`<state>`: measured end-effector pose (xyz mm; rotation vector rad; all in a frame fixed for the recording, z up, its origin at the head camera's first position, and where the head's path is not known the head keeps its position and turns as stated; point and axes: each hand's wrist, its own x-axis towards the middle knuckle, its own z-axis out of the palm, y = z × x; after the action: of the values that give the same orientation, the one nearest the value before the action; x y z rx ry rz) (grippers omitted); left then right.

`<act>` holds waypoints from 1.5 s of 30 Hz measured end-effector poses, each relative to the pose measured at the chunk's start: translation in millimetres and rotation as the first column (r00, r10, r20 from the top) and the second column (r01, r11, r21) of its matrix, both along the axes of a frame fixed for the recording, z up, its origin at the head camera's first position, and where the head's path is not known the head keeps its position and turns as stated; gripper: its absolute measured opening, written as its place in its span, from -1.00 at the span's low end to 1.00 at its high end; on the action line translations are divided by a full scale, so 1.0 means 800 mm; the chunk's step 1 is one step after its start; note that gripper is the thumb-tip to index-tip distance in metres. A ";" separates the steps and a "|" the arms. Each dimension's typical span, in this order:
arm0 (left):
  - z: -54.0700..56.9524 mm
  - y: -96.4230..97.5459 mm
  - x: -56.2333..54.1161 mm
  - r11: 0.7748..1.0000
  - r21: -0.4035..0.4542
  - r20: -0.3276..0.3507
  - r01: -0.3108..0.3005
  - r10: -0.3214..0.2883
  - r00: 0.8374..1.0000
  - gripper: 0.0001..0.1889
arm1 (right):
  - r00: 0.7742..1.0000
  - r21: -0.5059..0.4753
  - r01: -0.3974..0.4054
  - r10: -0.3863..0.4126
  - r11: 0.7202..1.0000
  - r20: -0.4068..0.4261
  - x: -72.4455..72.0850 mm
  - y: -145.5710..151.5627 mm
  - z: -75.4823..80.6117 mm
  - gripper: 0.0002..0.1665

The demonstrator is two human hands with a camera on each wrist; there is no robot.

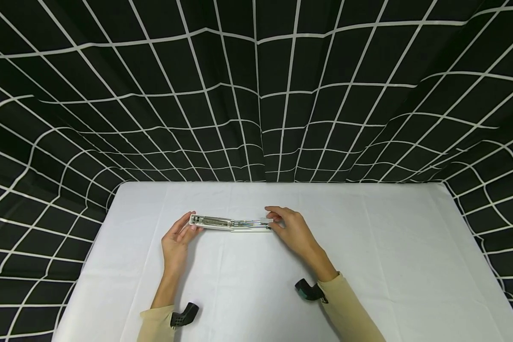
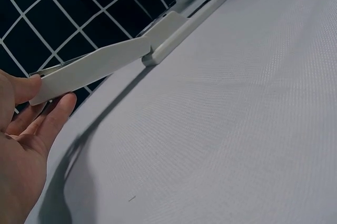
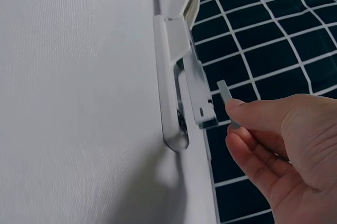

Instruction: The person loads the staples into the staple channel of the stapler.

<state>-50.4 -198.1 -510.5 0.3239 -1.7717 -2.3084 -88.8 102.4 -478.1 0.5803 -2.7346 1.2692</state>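
Note:
A white stapler (image 1: pixel 213 223) lies folded open across the table, its base (image 3: pixel 164 82) on the cloth and its top arm swung out to the left. The metal magazine (image 3: pixel 199 90) tilts up from the base. My left hand (image 1: pixel 175 244) grips the far end of the top arm (image 2: pixel 95 69) between thumb and fingers, holding it above the table. My right hand (image 1: pixel 297 232) pinches a short grey strip of staples (image 3: pixel 225 92) between thumb and fingers. In the right wrist view, this strip is beside the magazine's free end, apart from it. The magazine's inside is hidden there.
A white cloth covers the table (image 1: pixel 256 294). Behind and at both sides hangs a black curtain (image 1: pixel 256 118) with a white grid. A black wrist device (image 1: pixel 185 315) sits by the left sleeve, another (image 1: pixel 308 290) by the right.

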 end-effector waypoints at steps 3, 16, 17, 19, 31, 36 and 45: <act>0.000 0.000 0.000 1.000 -0.003 -0.002 -0.001 0.000 1.000 -0.55 | 1.000 0.012 -0.009 0.009 1.000 -0.006 0.000 -0.004 -0.001 -0.51; -0.002 0.000 -0.001 1.000 0.014 0.002 -0.003 0.003 1.000 -0.56 | 1.000 0.027 -0.029 0.029 0.999 -0.003 -0.001 -0.010 -0.005 -0.51; -0.002 0.000 -0.001 1.000 0.014 0.005 -0.004 0.004 1.000 -0.56 | 1.000 0.030 -0.028 0.028 0.999 -0.005 -0.001 -0.010 -0.006 -0.51; -0.002 0.000 -0.001 1.000 0.017 0.007 -0.006 0.006 1.000 -0.56 | 1.000 0.032 -0.029 0.029 0.999 -0.006 -0.002 -0.010 -0.007 -0.51; -0.003 0.000 -0.001 1.000 0.013 0.001 -0.005 0.005 1.000 -0.56 | 1.000 0.015 -0.024 0.024 1.000 -0.016 -0.001 -0.007 -0.013 -0.56; -0.001 -0.001 -0.001 1.000 0.012 0.003 -0.008 0.008 1.000 -0.56 | 1.000 0.014 -0.019 0.019 1.000 -0.008 -0.001 -0.009 -0.013 -0.65; 0.002 0.001 -0.003 1.000 0.011 0.018 0.000 0.000 1.000 -0.56 | 0.999 0.064 -0.016 0.019 0.998 -0.042 0.003 -0.001 -0.025 -0.85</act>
<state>-52.9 -197.2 -509.1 0.3476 -1.7686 -2.3232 -86.2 101.8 -497.8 0.6302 -2.7500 1.1631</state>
